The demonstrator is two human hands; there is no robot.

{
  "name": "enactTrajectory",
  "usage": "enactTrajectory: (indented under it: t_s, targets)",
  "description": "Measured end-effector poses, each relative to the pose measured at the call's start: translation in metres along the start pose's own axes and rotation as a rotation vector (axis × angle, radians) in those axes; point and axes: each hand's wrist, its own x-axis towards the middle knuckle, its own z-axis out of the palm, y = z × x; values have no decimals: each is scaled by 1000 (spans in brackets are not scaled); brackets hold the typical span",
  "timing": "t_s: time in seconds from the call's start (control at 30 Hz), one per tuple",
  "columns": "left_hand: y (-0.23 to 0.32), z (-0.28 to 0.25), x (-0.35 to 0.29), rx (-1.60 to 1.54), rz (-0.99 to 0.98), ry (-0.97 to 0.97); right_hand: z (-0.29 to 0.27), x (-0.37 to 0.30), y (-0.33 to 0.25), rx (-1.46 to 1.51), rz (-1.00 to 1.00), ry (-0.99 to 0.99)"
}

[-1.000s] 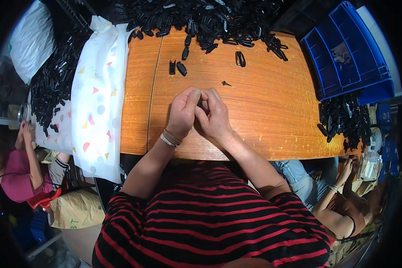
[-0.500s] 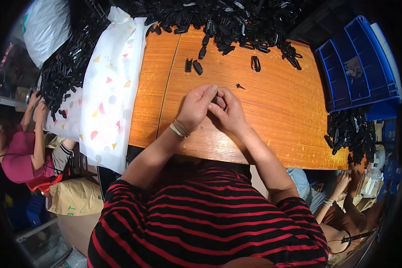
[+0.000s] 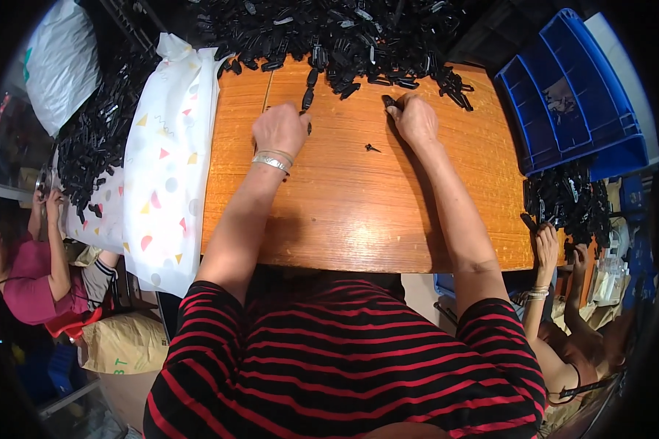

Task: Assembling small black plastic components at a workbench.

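Note:
My left hand (image 3: 280, 127) is closed low over the wooden table, back of the hand up, with black bits showing beside its curled fingers. Their full shape is hidden under the hand. Just beyond it, a short line of black plastic parts (image 3: 310, 88) leads toward the heap. Farther right, my right hand (image 3: 417, 121) pinches a small dark plastic part (image 3: 388, 100) between thumb and fingers, close to the tabletop. Between the two hands lies a tiny black pronged piece (image 3: 372, 148), touched by neither.
A large heap of black plastic parts (image 3: 329, 36) covers the table's (image 3: 344, 219) far side. White patterned sheeting (image 3: 165, 161) borders it on the left. At right stand a blue crate (image 3: 578, 102) and another pile (image 3: 564, 197), where a co-worker's hand (image 3: 546, 245) reaches. Another person (image 3: 40, 293) works at left.
My hands were together at mid-table; they have parted and moved away from me, left and right. The loose parts near them are now covered or held. The co-worker's hand at right has reached the pile.

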Motion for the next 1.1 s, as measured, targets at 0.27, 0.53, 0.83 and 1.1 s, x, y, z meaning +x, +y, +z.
enactTrajectory:
  t_s: [0.27,0.53,0.83,1.1]
  targets:
    - [12,14,-16,-215,183,-78,-5,-25,6,165,-50,87]
    - [7,5,-50,-1487,-124,-346,-14,-87,-52,700,-161,-41]
    - [11,-18,-72,-1970,-109,-321,-16,-114,-90,973,-271,96]
    - [0,-13,-79,-1898,-56,-336,-30,-119,-91,889,-324,132]
